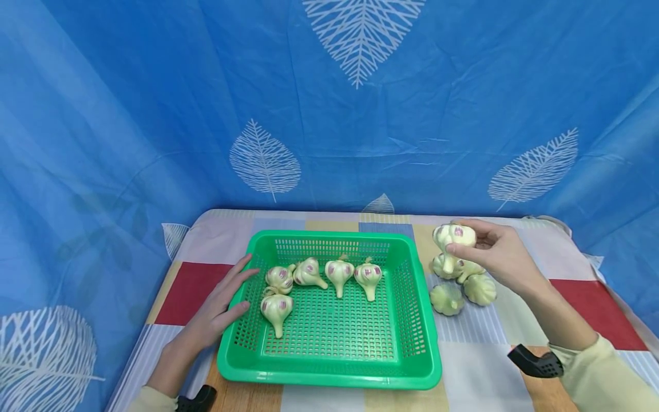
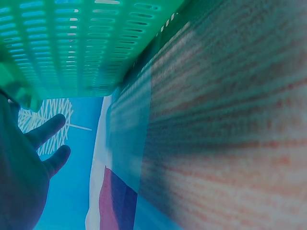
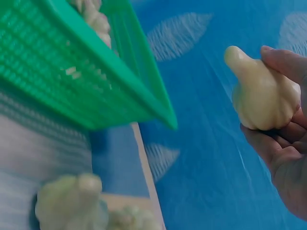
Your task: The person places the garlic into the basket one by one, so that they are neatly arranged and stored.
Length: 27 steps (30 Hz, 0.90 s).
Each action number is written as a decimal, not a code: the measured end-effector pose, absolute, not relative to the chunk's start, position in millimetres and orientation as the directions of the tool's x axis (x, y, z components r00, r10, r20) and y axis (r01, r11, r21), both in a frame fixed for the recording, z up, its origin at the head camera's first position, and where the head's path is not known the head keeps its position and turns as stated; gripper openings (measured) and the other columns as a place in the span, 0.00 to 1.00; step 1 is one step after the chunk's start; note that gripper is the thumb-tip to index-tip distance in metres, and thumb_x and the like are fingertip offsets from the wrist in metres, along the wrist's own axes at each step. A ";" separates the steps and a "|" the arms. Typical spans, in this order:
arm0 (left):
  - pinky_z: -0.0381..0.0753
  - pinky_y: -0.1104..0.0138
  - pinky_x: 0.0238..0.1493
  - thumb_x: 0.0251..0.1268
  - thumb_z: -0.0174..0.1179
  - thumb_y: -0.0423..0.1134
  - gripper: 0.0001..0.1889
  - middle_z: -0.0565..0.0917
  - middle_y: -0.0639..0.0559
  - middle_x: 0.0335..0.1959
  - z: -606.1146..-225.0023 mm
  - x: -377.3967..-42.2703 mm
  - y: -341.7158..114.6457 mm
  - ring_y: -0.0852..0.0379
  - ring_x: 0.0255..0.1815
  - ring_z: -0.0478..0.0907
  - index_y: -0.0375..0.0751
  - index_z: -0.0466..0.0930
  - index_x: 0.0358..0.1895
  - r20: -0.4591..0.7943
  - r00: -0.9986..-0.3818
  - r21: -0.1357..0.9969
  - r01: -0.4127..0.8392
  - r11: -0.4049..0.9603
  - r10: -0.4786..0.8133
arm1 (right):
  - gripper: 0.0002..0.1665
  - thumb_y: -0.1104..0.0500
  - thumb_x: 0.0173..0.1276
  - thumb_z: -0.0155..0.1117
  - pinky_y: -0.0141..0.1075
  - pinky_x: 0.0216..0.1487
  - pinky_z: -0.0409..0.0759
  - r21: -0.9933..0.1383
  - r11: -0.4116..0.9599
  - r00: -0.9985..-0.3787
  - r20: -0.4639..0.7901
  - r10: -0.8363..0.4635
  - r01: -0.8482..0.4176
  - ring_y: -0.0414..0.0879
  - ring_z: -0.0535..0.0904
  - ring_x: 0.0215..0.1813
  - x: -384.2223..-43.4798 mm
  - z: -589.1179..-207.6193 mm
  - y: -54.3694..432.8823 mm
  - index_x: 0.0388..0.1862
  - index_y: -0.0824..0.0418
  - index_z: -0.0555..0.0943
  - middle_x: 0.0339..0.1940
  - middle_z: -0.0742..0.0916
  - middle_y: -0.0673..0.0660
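In the head view, my right hand (image 1: 491, 252) holds a garlic bulb (image 1: 455, 236) between thumb and fingers, above several more garlic bulbs (image 1: 480, 289) lying on the table right of the basket. The right wrist view shows the held garlic bulb (image 3: 265, 91) with its stem toward the upper left. My left hand (image 1: 216, 312) has its fingers spread at the left rim of the green plastic basket (image 1: 329, 382). Inside the basket, several garlic bulbs (image 1: 276, 309) with purple marks lie toward the back and left.
A patterned cloth (image 1: 465, 372) with coloured patches covers the table. Behind it hangs a blue curtain (image 1: 329, 160) with white leaf prints. Dark wrist devices (image 1: 535, 361) sit at both sleeves.
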<state>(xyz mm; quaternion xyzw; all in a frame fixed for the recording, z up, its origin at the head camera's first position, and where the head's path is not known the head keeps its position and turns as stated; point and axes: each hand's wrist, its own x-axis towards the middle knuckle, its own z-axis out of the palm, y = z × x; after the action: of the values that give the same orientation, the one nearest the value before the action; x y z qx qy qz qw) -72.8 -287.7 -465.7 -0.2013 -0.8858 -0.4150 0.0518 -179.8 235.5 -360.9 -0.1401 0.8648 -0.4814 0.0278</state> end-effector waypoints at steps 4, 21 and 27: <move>0.60 0.29 0.62 0.65 0.56 0.37 0.33 0.50 0.50 0.82 -464.7 -73.6 -287.5 0.47 0.79 0.49 0.41 0.65 0.75 0.255 -0.913 0.715 0.399 0.574 0.317 | 0.30 0.59 0.66 0.73 0.34 0.37 0.84 -0.862 0.448 -0.939 0.083 -0.335 -0.236 0.39 0.86 0.43 -176.5 -354.1 213.7 0.65 0.68 0.78 0.49 0.87 0.55; 0.61 0.29 0.61 0.65 0.56 0.37 0.33 0.49 0.51 0.82 -460.9 -71.8 -285.8 0.49 0.79 0.48 0.40 0.65 0.75 0.244 -0.919 0.728 0.385 0.567 0.310 | 0.35 0.60 0.60 0.78 0.38 0.42 0.85 -0.929 0.311 -0.860 0.016 -0.510 -0.202 0.49 0.87 0.45 -169.5 -349.2 147.9 0.65 0.69 0.77 0.53 0.86 0.63; 0.61 0.30 0.62 0.64 0.57 0.36 0.33 0.50 0.51 0.82 -459.4 -71.2 -285.6 0.51 0.79 0.48 0.41 0.65 0.75 0.250 -0.917 0.721 0.390 0.573 0.311 | 0.34 0.58 0.57 0.81 0.38 0.39 0.85 -0.914 0.307 -0.801 0.033 -0.598 -0.266 0.47 0.87 0.43 -172.7 -359.1 119.3 0.61 0.67 0.81 0.49 0.87 0.59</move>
<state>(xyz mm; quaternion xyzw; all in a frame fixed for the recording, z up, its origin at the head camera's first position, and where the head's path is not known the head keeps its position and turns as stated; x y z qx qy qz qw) -71.2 -285.6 -459.4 -0.1980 -0.8856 -0.4175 0.0476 -172.7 119.3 -359.1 -0.2723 0.7925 -0.5221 0.1588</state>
